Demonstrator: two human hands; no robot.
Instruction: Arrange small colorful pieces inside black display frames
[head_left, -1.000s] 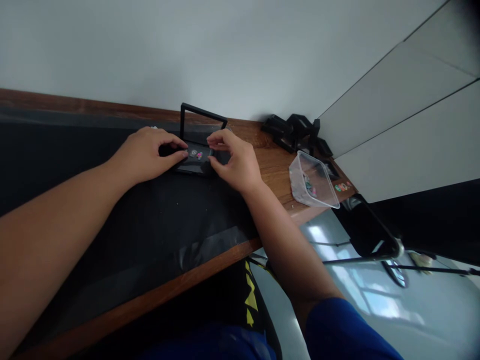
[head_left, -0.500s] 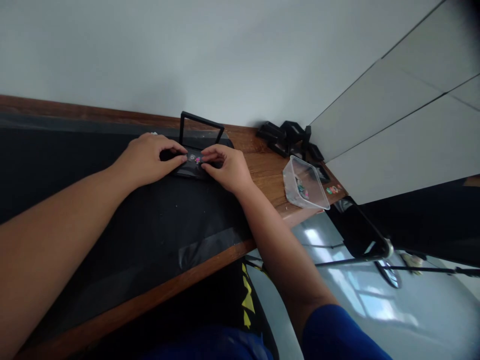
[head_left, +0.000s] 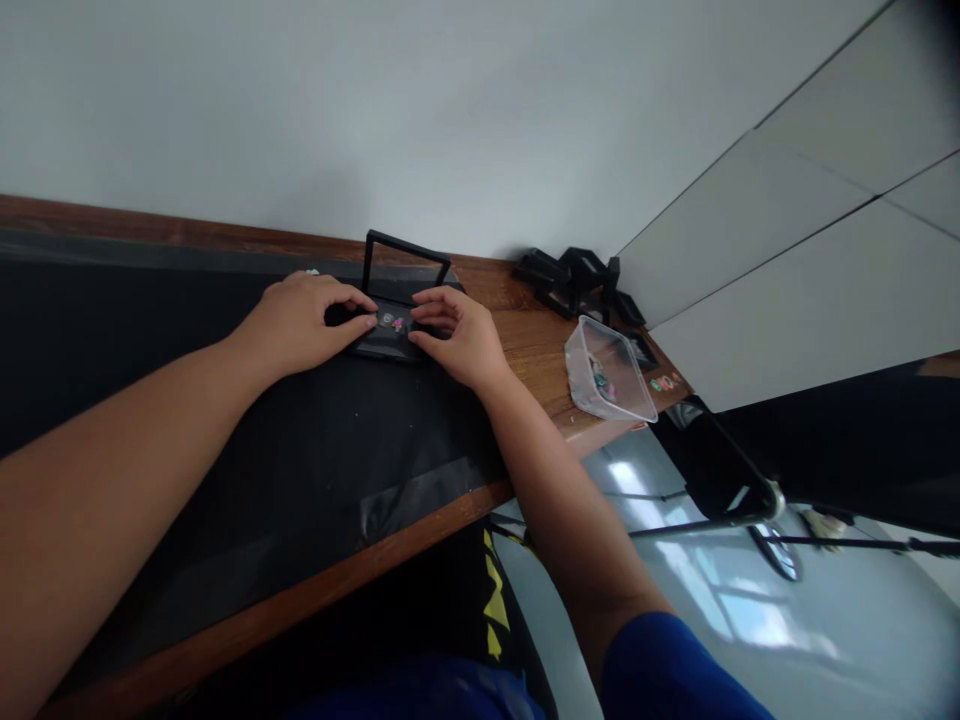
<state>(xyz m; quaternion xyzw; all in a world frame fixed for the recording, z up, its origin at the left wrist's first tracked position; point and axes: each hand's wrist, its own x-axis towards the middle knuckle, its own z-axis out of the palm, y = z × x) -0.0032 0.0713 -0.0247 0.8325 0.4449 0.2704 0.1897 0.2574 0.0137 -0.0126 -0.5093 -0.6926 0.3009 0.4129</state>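
Both hands have drawn closer together since a second ago, and the right hand (head_left: 459,337), which hovered with spread fingers, now rests lower on the small black case.

Nearest the viewer, two bare forearms reach forward over a black mat (head_left: 225,440) that covers most of a wooden surface (head_left: 540,345). The left hand (head_left: 296,322) lies on the mat, its thumb and forefinger pinched onto the left end of the flat black case (head_left: 390,335). The right hand grips the case's right end the same way, fingers curled. Between the two sets of fingertips, small coloured pieces (head_left: 393,321), one pink and one pale, sit on the case's dark top. As far as can be judged, these few pieces are placed and are being pressed or adjusted; more remain in the tub to the right.

Just behind the case, a black rectangular frame (head_left: 407,265) stands upright.

Further right, well apart from the hands, a clear plastic tub (head_left: 609,370) lies on the bare wood, tilted, holding a small cluster of coloured bits. A few more coloured bits (head_left: 664,382) lie on the wood just beyond it. Farthest back, by the wall, is a heap of black frame parts (head_left: 577,282).
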